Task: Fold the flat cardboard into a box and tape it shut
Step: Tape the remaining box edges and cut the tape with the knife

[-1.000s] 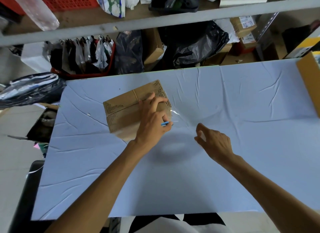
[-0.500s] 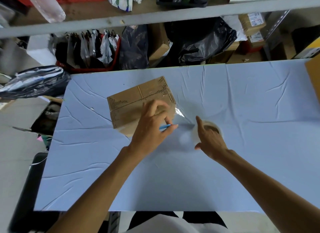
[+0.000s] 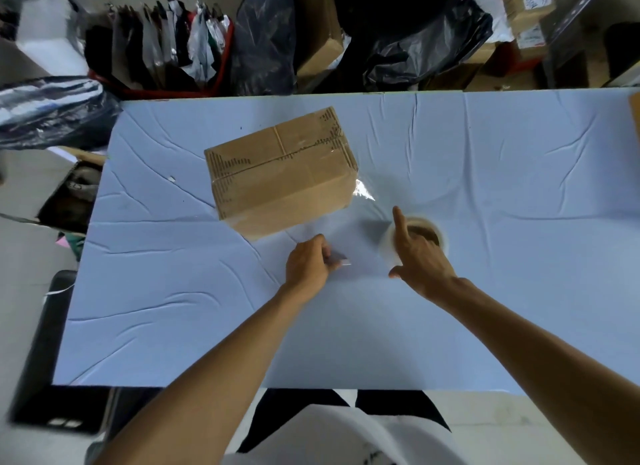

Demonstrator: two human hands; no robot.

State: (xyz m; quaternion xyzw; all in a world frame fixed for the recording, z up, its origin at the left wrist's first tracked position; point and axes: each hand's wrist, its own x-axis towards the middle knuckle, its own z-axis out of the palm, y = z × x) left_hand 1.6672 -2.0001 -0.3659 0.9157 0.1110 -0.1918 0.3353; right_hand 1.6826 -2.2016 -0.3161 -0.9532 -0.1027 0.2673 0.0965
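The box (image 3: 280,174) is folded and top-taped, only the strand (image 3: 363,192) off its right corner judged uncut; right of it the tape roll (image 3: 433,232) is gripped by the right hand (image 3: 420,260), forefinger outstretched, and a small tool (image 3: 338,258) pinched by the left hand (image 3: 308,262).

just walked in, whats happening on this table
A person is taping up a cardboard box on the blue-covered table. The box is folded and closed, with clear tape along its top seam and a loose tape tail off its right end. The left hand grips a small tool, too blurred to identify. The right hand rests on the tape roll, forefinger straight; whether the other fingers hook it is unclear.
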